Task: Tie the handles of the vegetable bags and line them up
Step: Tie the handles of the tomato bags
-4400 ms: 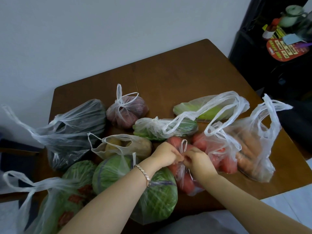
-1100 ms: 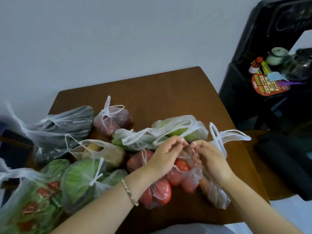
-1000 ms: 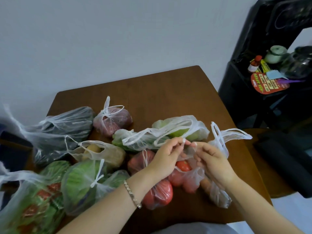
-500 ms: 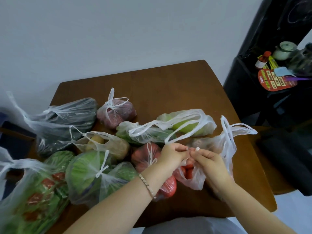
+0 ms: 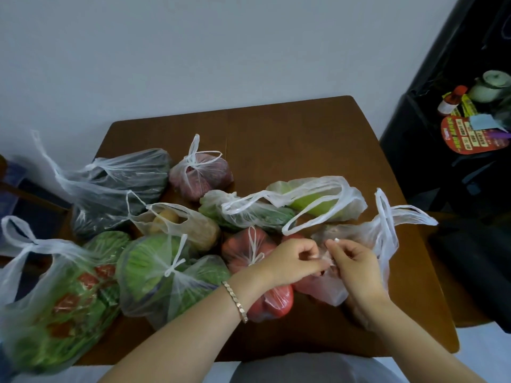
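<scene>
Head view: both hands, left hand (image 5: 293, 261) and right hand (image 5: 352, 262), pinch the handles of the near-right tomato bag (image 5: 320, 288), knot unfinished; several bags look tied, others remain loose, none lined up.

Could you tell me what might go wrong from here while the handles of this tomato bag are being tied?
1. Both hands, left hand and right hand, pinch thin clear plastic on the small bag of red tomatoes; a hard pull could tear it.
2. The long loose handle of the neighbouring pale green vegetable bag lies right beside the fingers and could get caught in the knot.
3. The large leafy greens bag overhangs the brown wooden table edge and might slide off if bags get nudged.
</scene>
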### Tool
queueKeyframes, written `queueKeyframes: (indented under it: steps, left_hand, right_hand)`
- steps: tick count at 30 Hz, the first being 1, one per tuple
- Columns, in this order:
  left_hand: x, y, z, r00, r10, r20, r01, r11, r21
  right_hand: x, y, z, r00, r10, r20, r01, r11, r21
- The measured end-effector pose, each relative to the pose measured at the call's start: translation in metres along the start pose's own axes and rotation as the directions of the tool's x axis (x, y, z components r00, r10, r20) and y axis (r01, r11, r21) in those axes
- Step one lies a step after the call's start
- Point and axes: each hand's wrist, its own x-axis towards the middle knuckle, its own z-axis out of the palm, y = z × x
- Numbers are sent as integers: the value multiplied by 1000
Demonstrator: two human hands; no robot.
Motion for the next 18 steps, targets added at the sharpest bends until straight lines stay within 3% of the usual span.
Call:
queueKeyframes:
  steps: [6, 9, 11, 15, 18]
  left_hand:
    - [3, -4, 4, 979, 62, -193, -54, 997, 48]
    - [9, -7, 2, 961, 46, -272, -52, 999, -15]
    - [12, -8, 0, 958, 42, -285, -47, 999, -11]
    - [12, -6, 0, 965, -1, -263, -12, 999, -49]
    - [11, -2, -4, 976, -102, -192, 51, 966, -252]
  right_hand:
    - [5, -3, 4, 997, -48, 65, 60, 980, -187]
    - [4, -6, 0, 973, -94, 212, 145, 959, -243]
    - [2, -7, -2, 953, -89, 290, 145, 973, -179]
    - [-2, -8, -8, 953, -71, 294, 5, 976, 220]
    - [-2, -6, -7, 974, -109, 197, 76, 982, 172]
